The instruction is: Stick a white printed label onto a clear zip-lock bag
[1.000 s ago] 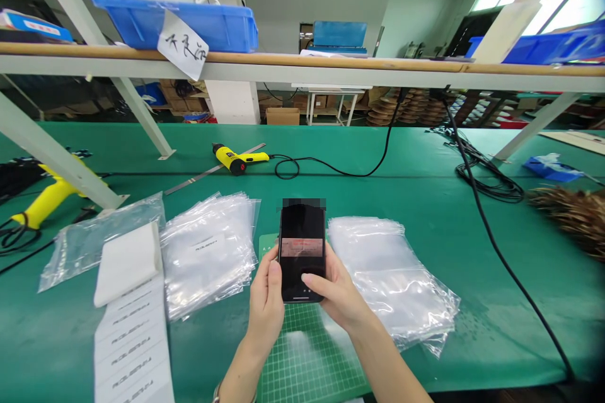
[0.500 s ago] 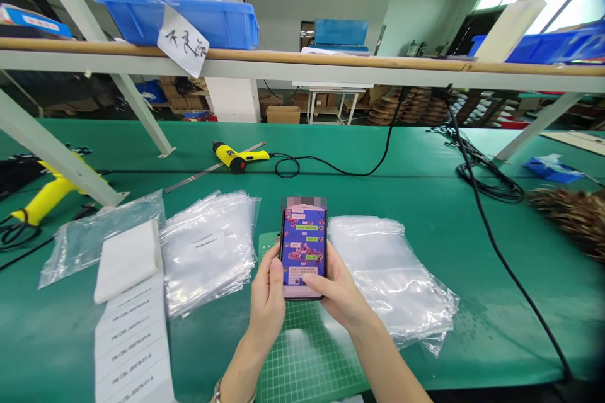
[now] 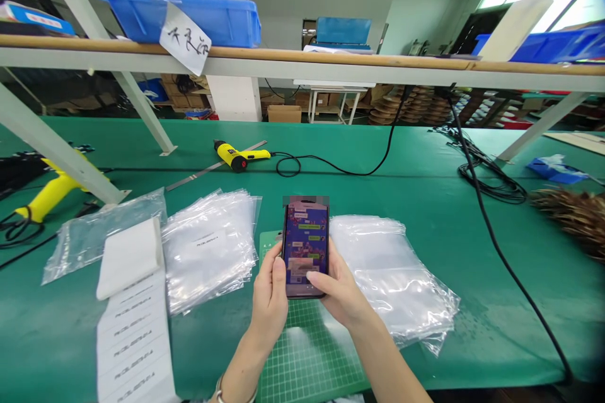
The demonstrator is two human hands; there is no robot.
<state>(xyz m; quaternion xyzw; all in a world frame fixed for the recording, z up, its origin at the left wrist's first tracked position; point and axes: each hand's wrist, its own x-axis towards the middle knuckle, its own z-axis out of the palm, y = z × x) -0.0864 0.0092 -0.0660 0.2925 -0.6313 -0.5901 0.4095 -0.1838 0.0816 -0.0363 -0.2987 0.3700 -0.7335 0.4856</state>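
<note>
Green bench, phone (image 3: 305, 245) upright over the cutting mat (image 3: 307, 352).
Left hand (image 3: 270, 302) and right hand (image 3: 341, 293) clasp its lower end; right thumb on screen.

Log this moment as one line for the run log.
left hand: holds phone | right hand: holds phone, thumb on lit screen | below: green cutting mat | beside: clear bag stacks

Left hand (image 3: 269, 299): raised from the lower edge, fingers curled in a grip, thumb laid upward. Right hand (image 3: 341, 293): raised alongside, fingers wrapped, thumb (image 3: 316, 278) extended leftward. Forearms are angled inward, converging.
</note>
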